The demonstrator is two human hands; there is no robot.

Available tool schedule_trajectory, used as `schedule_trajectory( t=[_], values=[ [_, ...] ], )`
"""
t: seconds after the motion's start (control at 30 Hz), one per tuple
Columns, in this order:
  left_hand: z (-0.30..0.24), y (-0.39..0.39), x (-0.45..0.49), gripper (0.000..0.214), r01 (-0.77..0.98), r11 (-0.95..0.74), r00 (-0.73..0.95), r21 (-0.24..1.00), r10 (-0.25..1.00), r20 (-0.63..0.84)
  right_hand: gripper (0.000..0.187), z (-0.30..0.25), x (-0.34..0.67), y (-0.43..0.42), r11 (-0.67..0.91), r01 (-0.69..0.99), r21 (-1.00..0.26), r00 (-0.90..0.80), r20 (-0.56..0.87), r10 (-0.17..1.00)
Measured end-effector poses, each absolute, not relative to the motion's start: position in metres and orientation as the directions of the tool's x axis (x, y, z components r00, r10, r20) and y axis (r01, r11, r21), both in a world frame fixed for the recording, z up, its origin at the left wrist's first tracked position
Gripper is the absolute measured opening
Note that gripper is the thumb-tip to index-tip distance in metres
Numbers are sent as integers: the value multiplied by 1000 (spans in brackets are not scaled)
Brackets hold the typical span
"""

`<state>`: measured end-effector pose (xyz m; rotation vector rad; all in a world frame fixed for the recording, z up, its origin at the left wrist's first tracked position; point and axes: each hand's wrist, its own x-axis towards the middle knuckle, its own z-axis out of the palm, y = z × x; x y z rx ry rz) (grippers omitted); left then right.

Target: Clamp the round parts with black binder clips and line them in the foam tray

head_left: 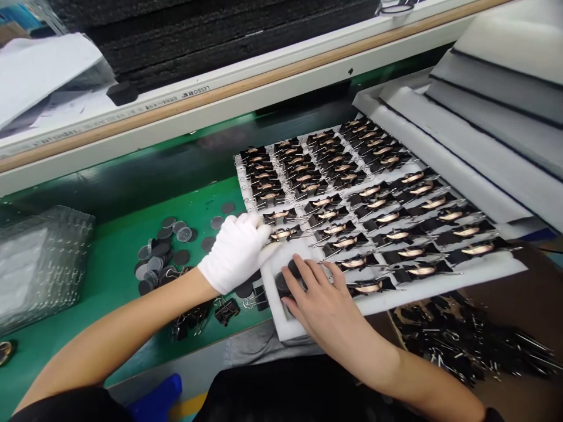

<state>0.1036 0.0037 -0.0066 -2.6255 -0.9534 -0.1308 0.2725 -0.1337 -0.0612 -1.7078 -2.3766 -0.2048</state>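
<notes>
My left hand [235, 255], in a white glove, is closed at the left edge of a white foam tray [277, 319]. Its curled fingers meet the handle end of a black binder clip [285, 234] that has a pale, curved piece in its jaws. My right hand [325, 296] is bare and lies over the tray's near left part, fingers apart. Under its fingertips are black discs [282, 282], partly hidden. Rows of similar binder clips [345, 242] fill much of the tray. The left thumb and fingertips are partly covered from sight.
Loose grey and black discs [160, 249] and spare binder clips [226, 310] lie on the green table [118, 246]. Clear plastic trays [48, 264] are stacked at left. Foam sheets [484, 129] lean at right. Below the tray, a box contains many clips [466, 340].
</notes>
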Motion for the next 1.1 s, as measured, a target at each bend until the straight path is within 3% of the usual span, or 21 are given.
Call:
schedule_trajectory(
  t=[0.4,0.57,0.67,0.8,0.93,1.1],
  values=[
    [-11,9,109,42,675,-686,733,-272,667,135,41,-64,273,-133,326,945,-35,-306,264,915],
    [4,30,117,44,743,-666,664,-68,720,200,42,-63,273,-133,327,944,-37,-308,252,917],
    [13,54,125,37,707,-708,707,7,707,26,41,-63,272,-133,327,945,-30,-309,255,916],
    [23,70,130,31,650,-758,749,-55,651,-124,42,-64,273,-132,327,944,-48,-304,265,915],
    [31,63,122,33,581,-808,806,-99,588,-70,41,-66,274,-131,331,941,-69,-302,269,914],
    [33,60,120,39,626,-768,776,-135,631,3,41,-67,275,-132,327,940,-94,-292,273,917]
  ],
)
